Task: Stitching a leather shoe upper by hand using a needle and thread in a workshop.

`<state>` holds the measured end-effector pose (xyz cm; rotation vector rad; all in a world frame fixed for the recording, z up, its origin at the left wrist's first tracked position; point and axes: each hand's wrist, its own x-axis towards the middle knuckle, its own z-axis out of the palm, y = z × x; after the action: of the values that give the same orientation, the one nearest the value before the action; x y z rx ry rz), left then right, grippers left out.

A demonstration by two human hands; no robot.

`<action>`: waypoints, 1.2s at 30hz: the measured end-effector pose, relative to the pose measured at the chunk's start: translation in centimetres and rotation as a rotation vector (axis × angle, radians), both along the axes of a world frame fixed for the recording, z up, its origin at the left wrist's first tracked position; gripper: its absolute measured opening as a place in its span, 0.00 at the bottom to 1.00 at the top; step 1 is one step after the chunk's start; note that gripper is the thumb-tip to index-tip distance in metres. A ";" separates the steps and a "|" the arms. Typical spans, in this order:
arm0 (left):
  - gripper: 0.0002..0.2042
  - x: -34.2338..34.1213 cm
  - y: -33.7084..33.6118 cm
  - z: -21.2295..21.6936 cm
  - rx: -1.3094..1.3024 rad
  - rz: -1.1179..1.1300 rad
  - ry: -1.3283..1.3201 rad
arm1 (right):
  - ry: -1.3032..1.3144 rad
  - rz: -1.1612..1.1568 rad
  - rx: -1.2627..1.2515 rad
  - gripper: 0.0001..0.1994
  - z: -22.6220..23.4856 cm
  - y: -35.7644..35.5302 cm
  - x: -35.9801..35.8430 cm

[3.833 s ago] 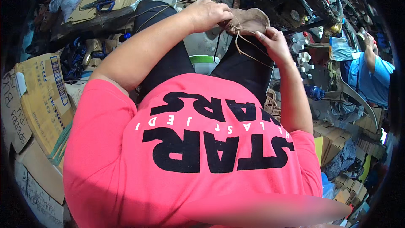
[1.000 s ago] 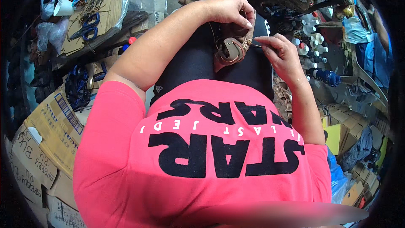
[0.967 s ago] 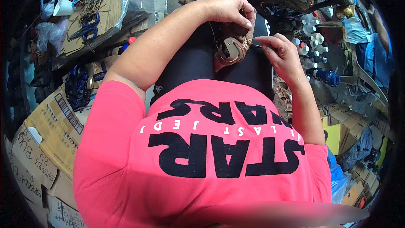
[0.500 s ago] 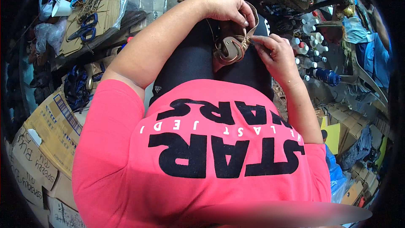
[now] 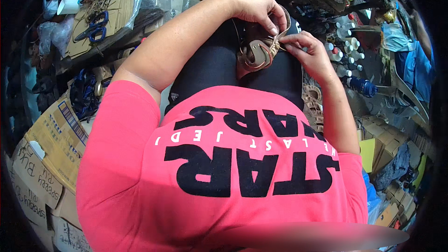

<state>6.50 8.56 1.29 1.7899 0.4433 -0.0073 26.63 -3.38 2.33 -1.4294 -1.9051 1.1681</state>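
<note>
Upper centre of frame, on the lap: left hand (image 5: 254, 11) curls over the tan leather sandal (image 5: 257, 52), fingers closed on its strap; right hand (image 5: 305, 51) pinches a thin strap end. Best to keep the sandal pressed steady and pull evenly. Blue scissors (image 5: 93, 25) upper left.

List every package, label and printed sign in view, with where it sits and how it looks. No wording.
Brown cardboard boxes: stacked at lower left, flattened and worn, dark handwriting, one with a barcode label.
Flat cardboard sheet: upper left, tan, blue-handled scissors lying on it.
Small white-capped bottles: upper right, clustered, labels too small to tell.
Yellow and brown cartons: right edge, piled.
Pink shirt: centre, large black and white print.
</note>
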 end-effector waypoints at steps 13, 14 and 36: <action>0.07 -3.9 -6.1 -0.1 0.638 0.281 0.018 | -0.002 0.000 0.000 0.13 -0.7 -2.0 1.3; 0.06 -3.9 -6.1 -0.2 0.656 0.283 0.022 | 0.001 0.002 0.033 0.11 -1.1 -1.9 1.4; 0.20 -7.5 -4.7 1.7 -0.969 0.942 -0.722 | -0.599 0.140 0.348 0.13 -0.7 -2.3 3.8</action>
<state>-1.04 3.87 2.99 0.4477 0.5687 0.8968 30.44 -5.68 1.62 -1.5731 -2.4890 0.4336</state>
